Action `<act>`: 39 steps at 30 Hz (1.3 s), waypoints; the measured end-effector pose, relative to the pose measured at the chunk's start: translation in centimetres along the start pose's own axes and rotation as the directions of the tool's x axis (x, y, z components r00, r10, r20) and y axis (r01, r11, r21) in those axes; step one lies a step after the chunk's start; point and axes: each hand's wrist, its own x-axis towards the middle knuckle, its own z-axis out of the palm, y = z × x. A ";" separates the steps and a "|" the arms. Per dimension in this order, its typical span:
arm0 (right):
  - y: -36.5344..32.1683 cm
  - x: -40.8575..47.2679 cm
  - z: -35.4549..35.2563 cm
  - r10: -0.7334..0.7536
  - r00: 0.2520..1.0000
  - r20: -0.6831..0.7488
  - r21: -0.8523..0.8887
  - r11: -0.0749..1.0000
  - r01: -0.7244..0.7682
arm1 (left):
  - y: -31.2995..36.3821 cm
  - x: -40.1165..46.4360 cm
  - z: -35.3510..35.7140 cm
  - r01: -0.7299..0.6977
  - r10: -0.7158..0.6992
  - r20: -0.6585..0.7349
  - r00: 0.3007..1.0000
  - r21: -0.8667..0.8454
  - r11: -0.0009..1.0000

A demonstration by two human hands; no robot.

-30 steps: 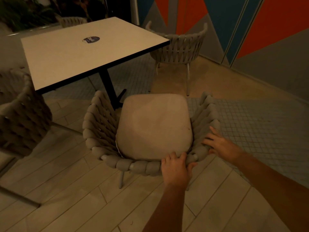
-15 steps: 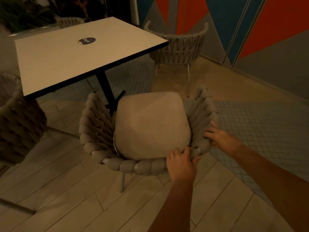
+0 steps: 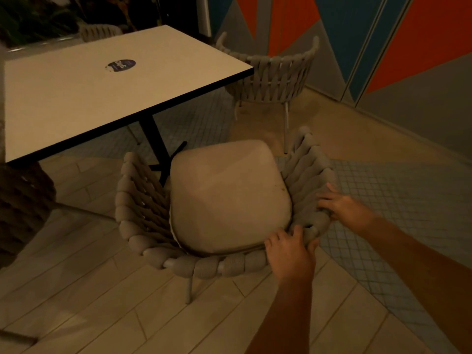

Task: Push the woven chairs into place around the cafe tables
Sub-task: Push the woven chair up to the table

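— So where is the chair (image 3: 224, 200)?

— Just short of the table (image 3: 102, 98), its seat front near the table's black post (image 3: 153, 139), not yet tucked under.

— And the hands?

— Left hand (image 3: 290, 254) grips the back rim, fingers curled over it. Right hand (image 3: 342, 208) lies on the right arm rim; how firmly, I cannot tell.

— How to push well?

— Evenly with both, I'd say, steering the seat clear of the post.
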 end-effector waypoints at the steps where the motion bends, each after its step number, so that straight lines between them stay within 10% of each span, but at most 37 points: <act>1: 0.3 0.3 -0.2 -0.003 1.000 0.001 0.001 1.000 0.003 | 0.2 0.3 0.1 0.002 -0.002 0.000 1.000 -0.002 1.000; 30: 3.2 4.7 -5.4 -0.054 0.974 0.219 -0.228 0.968 0.105 | 5.1 5.5 0.7 0.114 -0.114 -0.018 0.993 0.045 0.992; 39: -2.6 3.0 -5.2 -0.195 0.965 0.175 0.069 0.980 0.185 | 0.0 4.0 -3.8 -0.015 0.025 -0.071 0.997 0.137 0.990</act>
